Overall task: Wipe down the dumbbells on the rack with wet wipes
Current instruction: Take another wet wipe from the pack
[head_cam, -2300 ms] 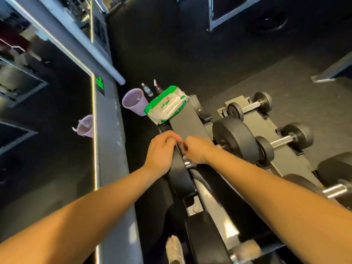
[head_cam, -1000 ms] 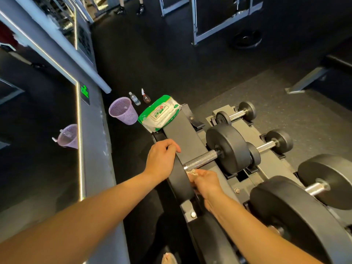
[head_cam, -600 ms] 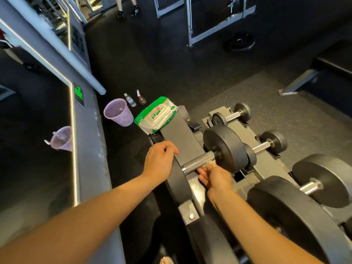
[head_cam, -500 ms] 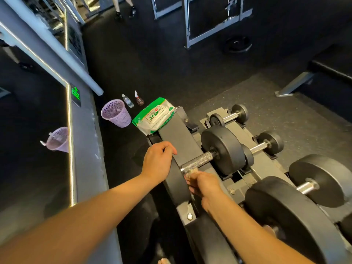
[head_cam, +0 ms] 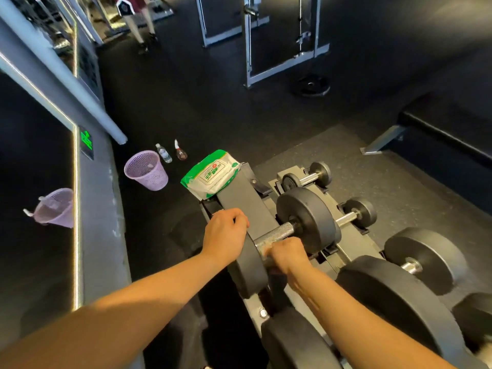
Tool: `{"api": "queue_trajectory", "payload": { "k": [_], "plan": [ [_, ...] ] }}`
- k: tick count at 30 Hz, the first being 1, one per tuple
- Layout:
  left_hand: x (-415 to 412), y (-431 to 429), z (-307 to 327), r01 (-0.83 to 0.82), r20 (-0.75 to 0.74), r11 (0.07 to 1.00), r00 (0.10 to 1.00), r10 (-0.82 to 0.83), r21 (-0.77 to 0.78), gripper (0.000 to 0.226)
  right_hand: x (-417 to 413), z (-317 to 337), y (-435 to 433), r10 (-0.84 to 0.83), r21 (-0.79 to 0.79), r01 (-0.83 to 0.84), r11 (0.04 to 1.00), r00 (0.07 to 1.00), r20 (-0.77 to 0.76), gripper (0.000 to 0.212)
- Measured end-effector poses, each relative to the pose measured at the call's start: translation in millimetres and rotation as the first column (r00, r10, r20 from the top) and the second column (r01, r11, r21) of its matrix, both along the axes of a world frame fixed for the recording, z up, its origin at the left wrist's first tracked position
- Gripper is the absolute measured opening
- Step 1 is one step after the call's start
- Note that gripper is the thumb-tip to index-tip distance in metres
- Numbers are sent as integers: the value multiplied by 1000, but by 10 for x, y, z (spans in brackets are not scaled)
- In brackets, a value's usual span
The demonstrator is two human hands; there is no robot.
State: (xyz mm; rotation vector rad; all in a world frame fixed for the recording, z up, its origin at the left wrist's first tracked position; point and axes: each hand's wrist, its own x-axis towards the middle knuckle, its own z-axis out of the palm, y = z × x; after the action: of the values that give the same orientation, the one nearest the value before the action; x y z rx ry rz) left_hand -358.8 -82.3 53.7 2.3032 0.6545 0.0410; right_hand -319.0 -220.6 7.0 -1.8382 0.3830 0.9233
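Note:
A black dumbbell (head_cam: 306, 219) with a knurled steel handle lies across the top of the rack (head_cam: 247, 198). My left hand (head_cam: 226, 233) grips the rim of its near plate. My right hand (head_cam: 286, 255) is closed around the near end of the handle, with a small pale edge of a wet wipe (head_cam: 265, 245) showing by the thumb. A green and white pack of wet wipes (head_cam: 213, 174) rests on the rack's far end. Smaller dumbbells (head_cam: 356, 214) sit on the lower tier, and larger ones (head_cam: 423, 257) lie to the right.
A purple mesh bin (head_cam: 146, 170) stands on the dark floor left of the rack, with a water bottle (head_cam: 163, 153) and a spray bottle (head_cam: 181, 151) behind it. A mirror wall runs along the left. A bench (head_cam: 439, 129) and a metal frame (head_cam: 279, 38) stand further off.
My right hand has slid back and forth along the handle and now sits at its near end. My left hand has stayed on the plate rim. The view has tilted up slightly.

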Motion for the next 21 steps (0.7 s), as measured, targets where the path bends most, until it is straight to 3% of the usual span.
{"api": "queue_trajectory", "payload": {
  "k": [3, 4, 6, 8, 12, 15, 21],
  "plan": [
    [27, 29, -7, 50, -40, 999, 998, -50, 7, 32, 87, 114, 0, 131, -55, -124, 991, 982, 137, 17],
    [41, 66, -2, 62, -50, 998, 997, -64, -33, 29, 157, 225, 0, 147, -89, -129, 988, 960, 237, 16],
    [67, 172, 37, 78, -32, 984, 996, -85, -163, 21, 269, 461, 62, 146, -18, -147, 989, 944, 296, 19],
    [73, 336, 124, 104, 60, 954, 994, -90, -281, 15, 320, 724, 235, 129, 126, -167, 978, 955, 266, 20],
    [44, 871, 401, 149, 196, 883, 978, -66, -446, 18, 384, 1113, 878, 128, 233, -194, 953, 954, 271, 16],
    [56, 1462, 570, 132, 247, 900, 969, -29, -415, 22, 455, 1283, 1492, 115, 265, -185, 947, 959, 258, 12],
    [142, 3018, 765, 43, 271, 919, 960, 71, -391, 15, 694, 1447, 3041, 288, 312, -345, 885, 933, 214, 13]
  ]
}}
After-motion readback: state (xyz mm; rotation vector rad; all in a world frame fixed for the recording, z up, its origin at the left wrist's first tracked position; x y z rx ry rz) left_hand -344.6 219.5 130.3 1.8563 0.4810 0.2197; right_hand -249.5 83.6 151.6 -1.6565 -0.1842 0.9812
